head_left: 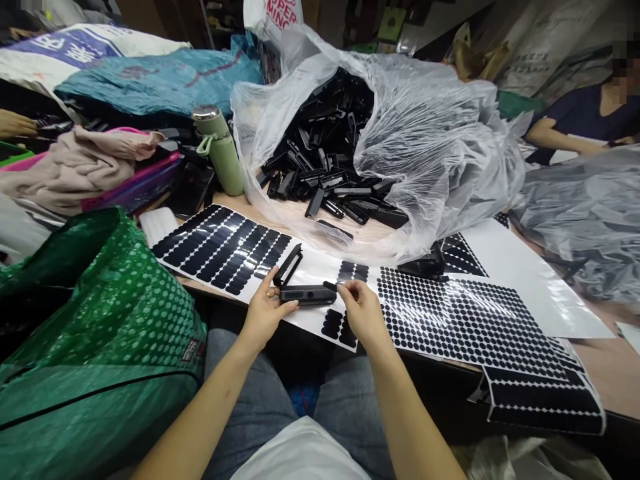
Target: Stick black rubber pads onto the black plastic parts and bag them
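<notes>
My left hand (265, 309) is closed on a long black plastic part (307, 295) with a round hole near its middle. Just behind it a second, similar black part (289, 265) stands at a slant by my left fingers; whether I hold it too I cannot tell. My right hand (361, 308) pinches a small black oval sticker (331, 286) at the right end of the held part. Under both hands lies a white sheet of black oval stickers (225, 247), partly peeled. To the right spreads a sheet of round black stickers (455, 320).
Behind the sheets, a large clear plastic bag (430, 133) lies open with many black parts (320, 167) inside. A green bottle (223, 153) stands left of it. A green woven bag (100, 333) flanks my left arm. Another person (575, 120) sits at the far right.
</notes>
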Demonstrator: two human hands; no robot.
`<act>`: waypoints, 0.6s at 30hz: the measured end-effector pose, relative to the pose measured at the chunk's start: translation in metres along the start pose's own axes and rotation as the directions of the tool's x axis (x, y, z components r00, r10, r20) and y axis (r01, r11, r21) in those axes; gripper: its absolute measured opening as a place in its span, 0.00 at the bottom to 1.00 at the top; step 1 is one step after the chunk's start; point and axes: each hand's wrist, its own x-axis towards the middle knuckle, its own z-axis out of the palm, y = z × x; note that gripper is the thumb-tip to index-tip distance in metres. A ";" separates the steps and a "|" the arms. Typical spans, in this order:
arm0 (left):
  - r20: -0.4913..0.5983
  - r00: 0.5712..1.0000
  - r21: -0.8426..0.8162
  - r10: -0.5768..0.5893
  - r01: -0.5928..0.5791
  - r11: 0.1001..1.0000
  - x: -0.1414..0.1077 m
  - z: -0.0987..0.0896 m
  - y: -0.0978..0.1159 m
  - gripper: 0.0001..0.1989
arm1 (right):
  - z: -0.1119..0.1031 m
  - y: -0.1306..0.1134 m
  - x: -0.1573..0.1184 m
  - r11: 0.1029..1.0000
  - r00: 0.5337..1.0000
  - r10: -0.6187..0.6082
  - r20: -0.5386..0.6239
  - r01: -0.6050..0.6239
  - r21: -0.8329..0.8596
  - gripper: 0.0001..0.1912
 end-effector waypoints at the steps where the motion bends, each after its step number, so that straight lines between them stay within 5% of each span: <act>1: 0.009 1.000 -0.004 -0.003 0.003 1.000 0.000 0.000 -0.002 0.42 | 0.002 -0.005 0.000 0.998 0.995 -0.029 0.092 0.025 0.051 0.09; 6: 0.040 0.998 -0.016 0.041 -0.041 0.999 -0.001 -0.002 -0.011 0.38 | 0.021 -0.022 0.008 0.994 0.926 -0.113 0.361 0.101 0.050 0.06; 18: 0.086 0.996 0.084 -0.020 0.013 0.996 -0.002 -0.003 -0.011 0.32 | 0.025 -0.026 0.012 0.998 0.922 -0.042 0.386 0.056 -0.025 0.06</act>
